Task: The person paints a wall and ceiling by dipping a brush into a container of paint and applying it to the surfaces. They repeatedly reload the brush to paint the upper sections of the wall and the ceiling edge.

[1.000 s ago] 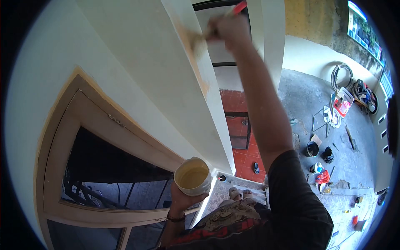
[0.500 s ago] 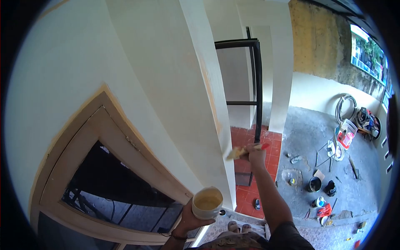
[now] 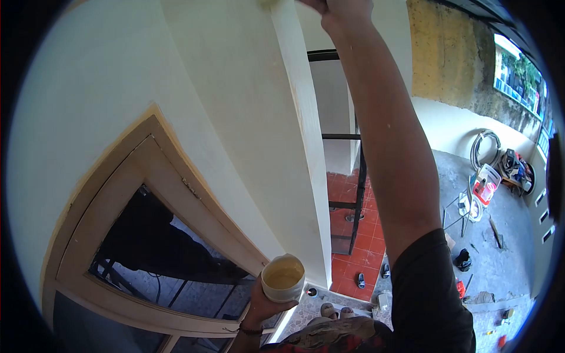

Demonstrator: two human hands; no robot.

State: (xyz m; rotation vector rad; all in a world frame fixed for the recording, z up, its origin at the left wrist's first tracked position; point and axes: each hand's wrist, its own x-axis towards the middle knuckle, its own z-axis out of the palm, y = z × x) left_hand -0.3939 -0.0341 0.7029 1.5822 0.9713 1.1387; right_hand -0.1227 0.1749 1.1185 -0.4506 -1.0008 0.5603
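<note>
My left hand [image 3: 263,305] is wrapped round a white paint tub [image 3: 283,293] with cream-coloured paint inside, held low in front of the door. My right hand [image 3: 348,8] is raised high at the top edge of the view and partly cut off. Beside it, a blurred pale bit of the paintbrush [image 3: 269,2] shows against the top of the wall corner. Below that runs the pale wall edge [image 3: 303,117], with faint streaks along it.
A brown-framed door [image 3: 168,170] with dark glass stands at the left. Beyond the wall corner are a black-framed door [image 3: 341,137] and red floor tiles [image 3: 347,273] with slippers. A coiled hose [image 3: 485,147], a cluttered stand [image 3: 471,206] and a black bag [image 3: 464,260] sit on the concrete.
My right hand has swung up from the lower wall edge to the top of the view, its arm now stretched long. The left hand with the tub has shifted only slightly.
</note>
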